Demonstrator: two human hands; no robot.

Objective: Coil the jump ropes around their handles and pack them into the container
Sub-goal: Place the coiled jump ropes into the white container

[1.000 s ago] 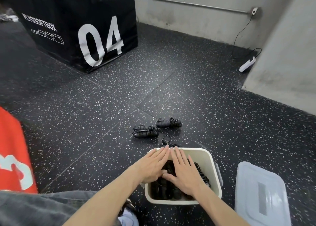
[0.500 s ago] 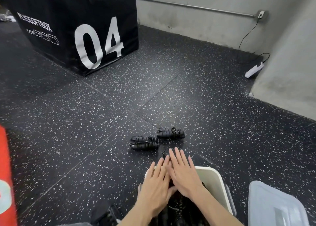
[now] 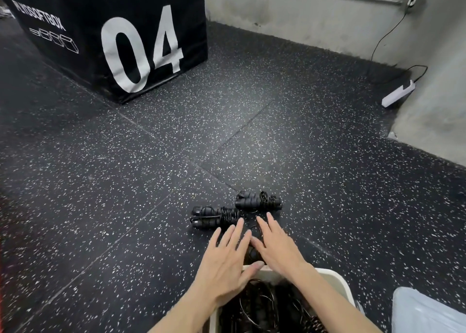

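Two coiled black jump ropes lie on the speckled floor, one at the left (image 3: 214, 217) and one just behind it to the right (image 3: 257, 200). A third black rope (image 3: 254, 253) shows partly between my hands, just beyond the container. The cream container (image 3: 338, 282) at the bottom holds several coiled black ropes. My left hand (image 3: 227, 264) and my right hand (image 3: 277, 247) are both flat with straight fingers, stretched past the container's far rim toward the ropes, holding nothing.
A black soft box marked 04 (image 3: 113, 35) stands at the back left. A translucent lid (image 3: 428, 312) lies right of the container. A white power strip (image 3: 398, 93) with a cable sits by the grey wall at right.
Both hands have lifted from the ropes inside the container and moved forward past its far rim toward the ropes on the floor. The camera has tilted forward.
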